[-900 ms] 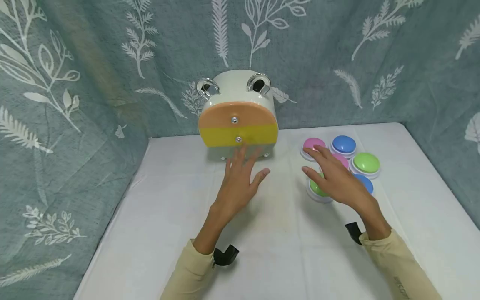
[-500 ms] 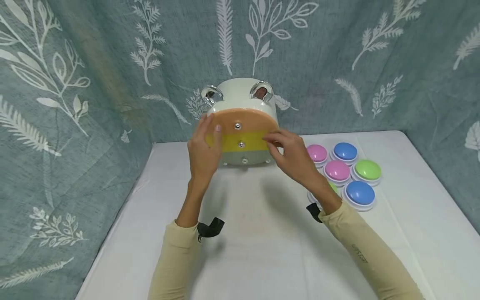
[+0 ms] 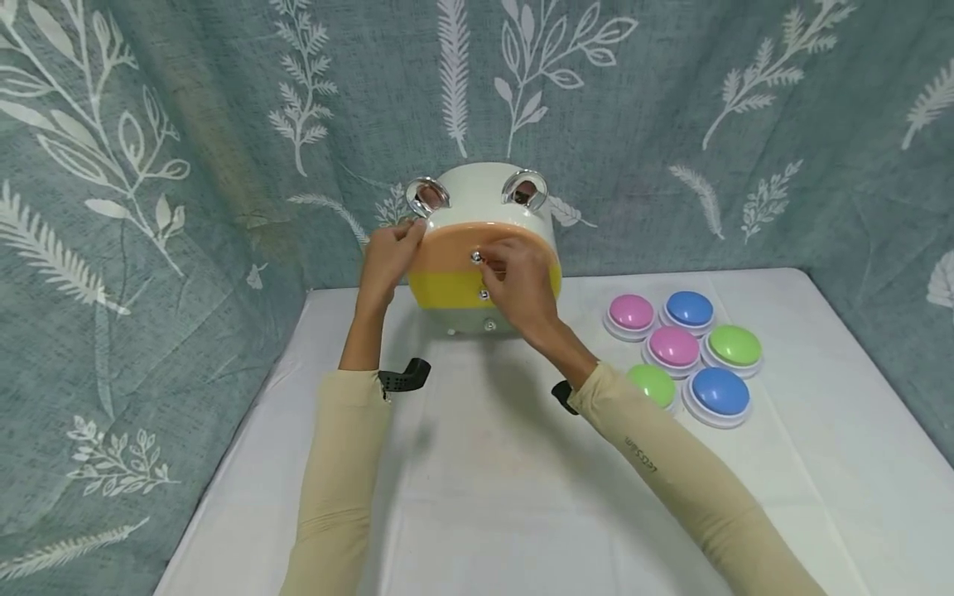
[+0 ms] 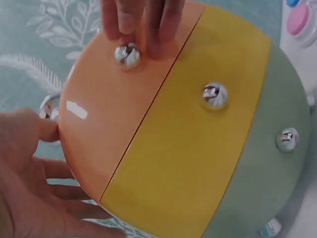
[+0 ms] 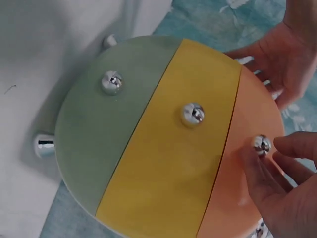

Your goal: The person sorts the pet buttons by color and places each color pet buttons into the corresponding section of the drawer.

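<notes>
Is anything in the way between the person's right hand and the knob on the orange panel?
No, nothing visible. The right hand is right at the knob on the orange panel, though contact is unclear. The left hand is at the panel's edge, out of the way.

before me i have a table (image 3: 477, 497) with a white, faintly creased top. near its far edge stands a round-fronted drawer box (image 3: 447, 288) on short shiny feet (image 5: 44, 145); right of that, close together, sit two pink buttons (image 3: 674, 345), two blue buttons (image 3: 720, 391) and two green buttons (image 3: 734, 343).
</notes>
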Motion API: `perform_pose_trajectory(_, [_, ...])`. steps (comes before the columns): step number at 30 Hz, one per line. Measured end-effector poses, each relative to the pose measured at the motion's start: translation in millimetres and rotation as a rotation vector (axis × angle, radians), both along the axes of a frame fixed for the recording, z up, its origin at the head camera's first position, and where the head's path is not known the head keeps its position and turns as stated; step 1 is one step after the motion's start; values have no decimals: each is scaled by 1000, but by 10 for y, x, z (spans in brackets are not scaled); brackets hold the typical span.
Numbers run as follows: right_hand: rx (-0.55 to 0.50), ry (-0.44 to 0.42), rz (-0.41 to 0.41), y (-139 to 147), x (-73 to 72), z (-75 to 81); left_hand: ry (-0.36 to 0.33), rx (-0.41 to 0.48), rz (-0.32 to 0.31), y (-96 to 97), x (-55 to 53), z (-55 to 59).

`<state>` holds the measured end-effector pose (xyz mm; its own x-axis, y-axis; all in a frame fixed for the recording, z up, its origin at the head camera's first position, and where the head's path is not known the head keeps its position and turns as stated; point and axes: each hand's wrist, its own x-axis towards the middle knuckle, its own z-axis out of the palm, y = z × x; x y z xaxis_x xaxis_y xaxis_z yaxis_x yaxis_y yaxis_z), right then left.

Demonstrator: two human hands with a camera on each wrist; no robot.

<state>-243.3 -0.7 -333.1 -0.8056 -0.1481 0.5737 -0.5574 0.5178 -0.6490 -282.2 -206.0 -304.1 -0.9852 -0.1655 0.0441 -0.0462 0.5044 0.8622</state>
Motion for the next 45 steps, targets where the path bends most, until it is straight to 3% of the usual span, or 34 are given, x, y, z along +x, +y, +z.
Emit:
perform_pose_trajectory(6, [61, 83, -42, -57, 20, -21, -147, 189, -93, -111, -83, 12])
perform_pose_trajectory(9, [118, 79, -58, -87, 39, -11, -211, 175, -155, -138, -122, 47])
perform_pose_trajectory(13, [181, 54, -97, -155, 21, 27, -260, 161, -192, -135, -180, 108])
perform_pose_trajectory(17, [210, 69, -155, -213, -2, 31, -272, 214, -196, -128, -203, 121])
perform_pose_trajectory(23, [345, 167, -207, -250, 20, -9, -280, 234, -189, -131, -201, 110])
perform_pose_trajectory(27, [375, 190, -201, -243, 157, 8, -282, 233, -186, -143, -205, 123])
perform_pose_trajectory(35, [483, 251, -229, -248, 561, 79, -280, 257, -185, -156, -216, 131])
perform_pose_trajectory(42, [525, 247, -251, -257, 703, 64, -296, 250, -195, -169, -208, 94])
perform_pose_trajectory(45, [543, 248, -267, -255, 716, 89, -263, 249, -203, -158, -212, 102])
